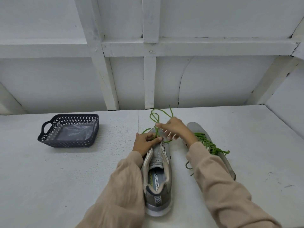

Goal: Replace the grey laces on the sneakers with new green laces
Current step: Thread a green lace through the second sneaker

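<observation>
About half the job looks done. The left grip (146, 142) rests on the forefoot of the middle sneaker (158, 170), fingers curled, and appears to pinch the green lace (156, 117) at the lowest eyelets. This sneaker lies in the middle of the tabletop (49, 178), heel toward the near edge and toe toward the far edge. Its tongue is bare and the upper eyelets are empty, so lacing here has only begun at the toe end. Most of the lace is loose and loops up toward the far edge.

The right grip (174, 129) sits just right of the left one above the toe, fingers closed around strands of the same lace. I judge it is drawing the lace through.

Further right, just beside the middle one, the right sneaker (195, 127) carries a full green lacing (207, 143). Its ends (189, 167) trail untied toward the near edge, so tying may be left. No grey laces are in view; both sneakers seem stripped of them.

One container shows: a dark latticed basket (65, 143) with handles, well apart from the sneakers, toward the far left corner. Inside lies crumpled clear plastic (74, 133), perhaps lace wrapping. I cannot tell whether anything lies under it.
</observation>
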Motion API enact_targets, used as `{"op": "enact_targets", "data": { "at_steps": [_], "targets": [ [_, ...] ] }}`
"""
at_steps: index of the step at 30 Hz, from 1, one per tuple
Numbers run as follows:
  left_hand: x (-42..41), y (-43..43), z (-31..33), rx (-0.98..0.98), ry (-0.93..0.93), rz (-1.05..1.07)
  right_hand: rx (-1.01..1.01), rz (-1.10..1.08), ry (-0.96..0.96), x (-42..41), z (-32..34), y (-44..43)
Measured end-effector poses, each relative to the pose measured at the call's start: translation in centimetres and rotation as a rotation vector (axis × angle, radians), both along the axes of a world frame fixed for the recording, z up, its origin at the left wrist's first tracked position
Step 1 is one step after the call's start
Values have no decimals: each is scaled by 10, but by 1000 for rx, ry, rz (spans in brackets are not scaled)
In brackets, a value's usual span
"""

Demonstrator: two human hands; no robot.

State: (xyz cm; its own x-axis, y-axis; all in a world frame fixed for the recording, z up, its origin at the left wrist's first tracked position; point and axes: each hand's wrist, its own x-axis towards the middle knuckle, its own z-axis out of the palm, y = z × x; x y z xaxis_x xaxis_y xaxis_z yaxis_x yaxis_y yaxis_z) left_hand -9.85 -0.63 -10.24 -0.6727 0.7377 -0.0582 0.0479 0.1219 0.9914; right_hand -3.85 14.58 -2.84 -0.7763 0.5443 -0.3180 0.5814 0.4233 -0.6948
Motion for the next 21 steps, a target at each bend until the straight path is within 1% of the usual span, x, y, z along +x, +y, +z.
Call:
{"op": "enact_targets", "data": {
  "at_steps": [4, 7, 9, 12, 14, 16, 17, 19, 21],
  "targets": [
    [-1, 0, -1, 0, 29, 13, 62, -16, 74, 3, -12, -10],
    [2, -2, 7, -6, 45, 27, -9, 33, 101, -5, -17, -21],
    [3, -1, 9, -36, 70, 54, -18, 2, 174, -10, -16, -26],
    [3, 0, 6, 0, 14, 19, -72, -86, 313, -15, -4, -27],
    [6, 1, 11, 2, -24, 30, -135, -140, 418, -19, 13, -22],
    [8, 2, 17, -26, -47, 88, -170, -159, 497, -25, 29, -17],
    [8, 2, 18, -34, -51, 104, -169, -156, 507, -28, 33, -15],
    [6, 0, 16, -34, -56, 61, -183, -148, 511, -29, 34, -15],
    [6, -3, 18, -11, -77, 49, -255, -148, 539, -25, 27, -16]
  ]
}}
